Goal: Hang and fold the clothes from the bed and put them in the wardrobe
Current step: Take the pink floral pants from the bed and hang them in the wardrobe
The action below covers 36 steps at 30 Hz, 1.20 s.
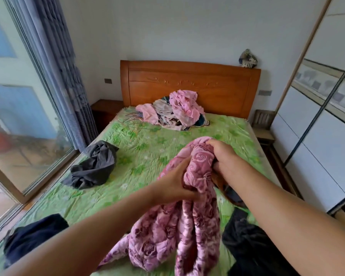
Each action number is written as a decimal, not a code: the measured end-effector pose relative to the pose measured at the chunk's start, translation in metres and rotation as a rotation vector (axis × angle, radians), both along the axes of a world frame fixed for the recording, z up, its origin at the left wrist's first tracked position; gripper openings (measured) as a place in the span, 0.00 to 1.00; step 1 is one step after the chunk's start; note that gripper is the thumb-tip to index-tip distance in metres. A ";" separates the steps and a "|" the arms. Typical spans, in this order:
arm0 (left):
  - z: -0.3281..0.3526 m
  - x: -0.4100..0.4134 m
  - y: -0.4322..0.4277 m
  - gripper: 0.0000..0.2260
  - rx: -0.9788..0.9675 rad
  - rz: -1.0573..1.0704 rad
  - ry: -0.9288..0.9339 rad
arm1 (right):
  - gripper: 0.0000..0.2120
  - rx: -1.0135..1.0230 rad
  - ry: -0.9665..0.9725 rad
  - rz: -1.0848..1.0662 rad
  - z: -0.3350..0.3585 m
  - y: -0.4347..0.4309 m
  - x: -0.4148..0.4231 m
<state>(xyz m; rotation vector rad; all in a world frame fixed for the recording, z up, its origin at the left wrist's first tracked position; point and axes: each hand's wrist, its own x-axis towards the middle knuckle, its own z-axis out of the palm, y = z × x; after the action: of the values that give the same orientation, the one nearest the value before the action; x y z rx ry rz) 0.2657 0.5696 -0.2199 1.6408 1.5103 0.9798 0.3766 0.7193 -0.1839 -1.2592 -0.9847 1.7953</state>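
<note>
A pink, rose-patterned quilted garment (167,236) hangs above the green flowered bed (139,152), bunched at its top. My left hand (175,182) grips the bunched cloth from the left. From the right, my right hand (225,156) grips its upper fold. A heap of pink and patterned clothes (177,110) lies by the wooden headboard (189,82). Also on the bed are a grey garment (94,166) at the left, a dark blue one (32,238) at the near left, and a black one (253,246) at the near right. The white sliding-door wardrobe (323,148) stands at the right.
Several thin wire hangers (131,120) lie on the bed left of the heap. A glass sliding door (22,120) with a blue curtain (68,82) is at the left. Bedside tables (106,110) flank the headboard. A narrow floor gap separates bed and wardrobe.
</note>
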 end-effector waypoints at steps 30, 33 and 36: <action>0.103 -0.089 0.106 0.29 0.167 0.779 0.063 | 0.31 1.195 -1.549 0.648 -0.038 -0.024 0.059; 0.106 -0.126 0.083 0.14 0.036 0.783 0.392 | 0.21 1.190 -1.486 0.566 0.000 0.019 0.078; 0.099 -0.137 0.068 0.08 -0.031 0.800 0.588 | 0.10 1.247 -1.436 0.533 0.024 0.034 0.074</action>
<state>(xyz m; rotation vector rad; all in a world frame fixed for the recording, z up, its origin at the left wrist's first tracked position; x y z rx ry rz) 0.1291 0.6377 -0.1209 1.3594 2.6855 0.8694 0.4506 0.7537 -0.1596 -1.2533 -2.7314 -0.0999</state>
